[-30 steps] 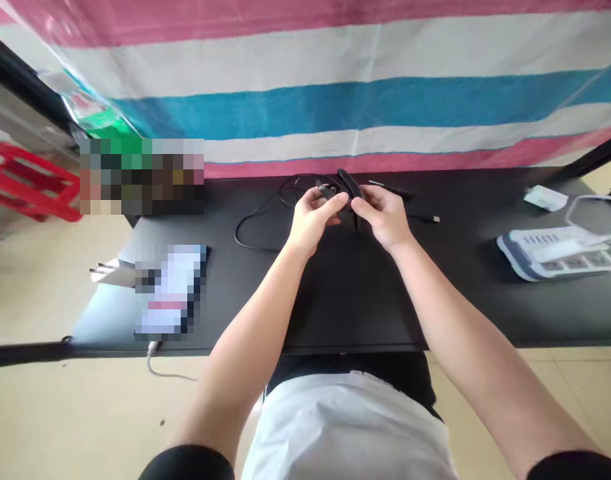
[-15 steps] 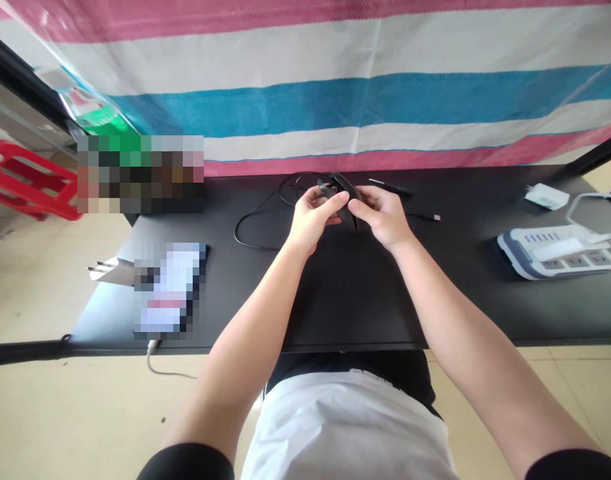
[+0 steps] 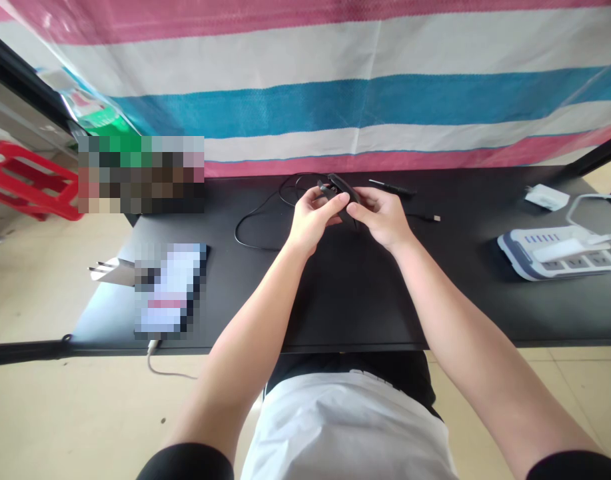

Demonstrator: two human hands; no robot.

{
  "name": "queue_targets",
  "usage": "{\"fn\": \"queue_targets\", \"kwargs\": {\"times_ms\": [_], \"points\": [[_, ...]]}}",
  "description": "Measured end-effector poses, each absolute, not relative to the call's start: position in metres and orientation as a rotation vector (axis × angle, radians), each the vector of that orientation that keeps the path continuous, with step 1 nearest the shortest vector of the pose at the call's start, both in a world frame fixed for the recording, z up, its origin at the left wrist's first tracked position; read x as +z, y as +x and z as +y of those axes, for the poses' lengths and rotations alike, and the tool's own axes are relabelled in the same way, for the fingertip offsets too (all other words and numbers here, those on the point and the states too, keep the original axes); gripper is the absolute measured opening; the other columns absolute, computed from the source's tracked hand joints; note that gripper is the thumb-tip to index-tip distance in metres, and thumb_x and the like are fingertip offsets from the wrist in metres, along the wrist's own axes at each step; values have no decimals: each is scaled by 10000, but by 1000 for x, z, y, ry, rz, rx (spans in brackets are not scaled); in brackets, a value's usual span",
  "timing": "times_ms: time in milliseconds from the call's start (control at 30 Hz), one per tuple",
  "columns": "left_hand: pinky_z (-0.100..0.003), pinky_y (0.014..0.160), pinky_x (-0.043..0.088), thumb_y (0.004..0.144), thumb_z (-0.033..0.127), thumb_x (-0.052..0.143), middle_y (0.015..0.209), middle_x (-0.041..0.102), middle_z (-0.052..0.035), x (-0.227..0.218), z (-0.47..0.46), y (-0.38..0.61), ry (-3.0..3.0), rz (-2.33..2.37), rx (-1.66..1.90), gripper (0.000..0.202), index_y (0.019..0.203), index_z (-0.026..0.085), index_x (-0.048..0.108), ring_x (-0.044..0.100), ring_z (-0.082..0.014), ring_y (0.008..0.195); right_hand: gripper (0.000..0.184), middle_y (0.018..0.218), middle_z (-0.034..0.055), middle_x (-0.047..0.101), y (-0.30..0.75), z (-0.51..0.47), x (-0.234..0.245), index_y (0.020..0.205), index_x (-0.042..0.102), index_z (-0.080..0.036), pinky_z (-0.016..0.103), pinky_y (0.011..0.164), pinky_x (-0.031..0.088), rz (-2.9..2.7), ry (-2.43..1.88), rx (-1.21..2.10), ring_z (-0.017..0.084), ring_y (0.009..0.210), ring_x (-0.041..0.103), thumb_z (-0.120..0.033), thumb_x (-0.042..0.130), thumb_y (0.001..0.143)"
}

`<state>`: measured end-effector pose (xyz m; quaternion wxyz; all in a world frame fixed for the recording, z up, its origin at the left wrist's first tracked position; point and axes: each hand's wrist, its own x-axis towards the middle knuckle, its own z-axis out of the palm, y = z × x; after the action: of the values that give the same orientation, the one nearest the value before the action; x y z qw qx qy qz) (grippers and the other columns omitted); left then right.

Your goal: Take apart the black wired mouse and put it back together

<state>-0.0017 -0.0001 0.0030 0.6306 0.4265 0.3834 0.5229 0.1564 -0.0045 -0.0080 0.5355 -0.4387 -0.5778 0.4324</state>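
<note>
Black piece [image 3: 343, 187] tipped leftward, hands [image 3: 388, 217] partly hiding cable [image 3: 236, 230], screwdriver [image 3: 404, 191] beyond

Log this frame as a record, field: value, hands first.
left hand: grip on small dark plastic piece
right hand: grip on curved black plastic shell
unclear: whether piece and shell touch; fingers hide it
beyond right hand: slim black-handled screwdriver
beyond left hand: thin looped black cable
far right: white-and-grey plastic power strip, boxy white plug adapter
surface: flat black tabletop
</note>
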Motion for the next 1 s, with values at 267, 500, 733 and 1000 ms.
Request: {"fn": "queue_targets", "kwargs": {"times_ms": [267,500,733,1000], "points": [[-292,756,558,608,460,887,972,743,-43,2,0,-2,991,872,1205,564,1031,196,622,717,-196,918,651,1005,69,784,157,-6,-7,1038,740,-177,437,927,595,-1385,-1033,1018,266,965,738,-654,828,602],[-288,751,557,602,444,890,1011,748,-49,3,-1,-1,981,873,1217,560,1025,197,620,719,-205,944,642,1046,82,779,157,-7,-8,1073,732,-184,442,955,584,-1394,-1018,993,272,1001,735,-652,808,640],[-297,774,556,605,436,887,967,752,-47,3,-1,-1,1015,884,1206,556,1025,193,616,723,-199,921,710,1094,97,775,158,-7,-10,1102,724,-181,470,977,573,-1405,-1035,1029,295,1045,727,-648,841,581],[-296,774,562,599,441,898,981,759,-53,2,-1,-2,1038,844,1209,559,1029,192,641,730,-217,941,722,1135,94,770,157,-6,-10,1143,725,-186,485,1006,556,-1412,-1024,1051,306,1085,717,-631,846,587]]}}
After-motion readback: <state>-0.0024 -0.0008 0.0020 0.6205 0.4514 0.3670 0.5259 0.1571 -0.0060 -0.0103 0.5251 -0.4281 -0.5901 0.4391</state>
